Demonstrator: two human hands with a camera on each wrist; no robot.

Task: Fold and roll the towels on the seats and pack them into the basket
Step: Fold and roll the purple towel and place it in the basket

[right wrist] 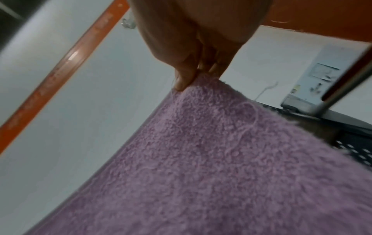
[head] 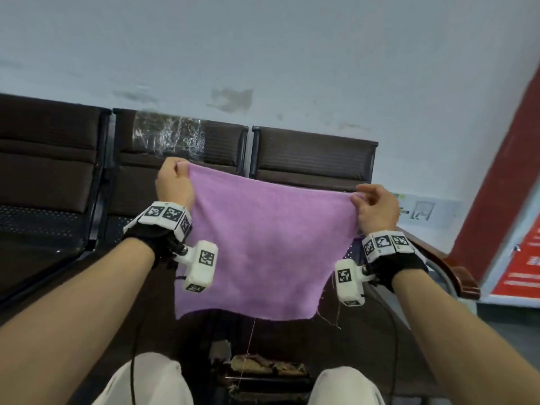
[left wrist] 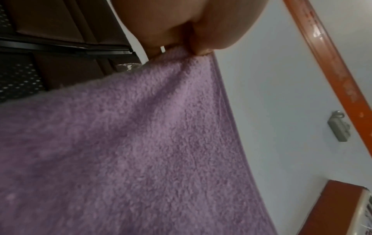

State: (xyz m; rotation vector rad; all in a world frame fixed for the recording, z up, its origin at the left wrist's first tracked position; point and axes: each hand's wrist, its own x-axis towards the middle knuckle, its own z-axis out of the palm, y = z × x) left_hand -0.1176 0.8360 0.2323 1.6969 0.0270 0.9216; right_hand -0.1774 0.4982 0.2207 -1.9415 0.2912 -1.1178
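A purple towel hangs spread in the air in front of the dark seats. My left hand pinches its upper left corner and my right hand pinches its upper right corner. The cloth droops between them, and its lower edge hangs free with loose threads. In the left wrist view the left hand nips the towel at its corner. In the right wrist view the right hand holds the towel by its tip. The towel hides the seat below it, and no basket is in sight.
A row of three dark seats runs along the pale wall. A brown armrest ends the row at the right. A red pillar stands at the far right. Some brownish stuff lies low between my knees.
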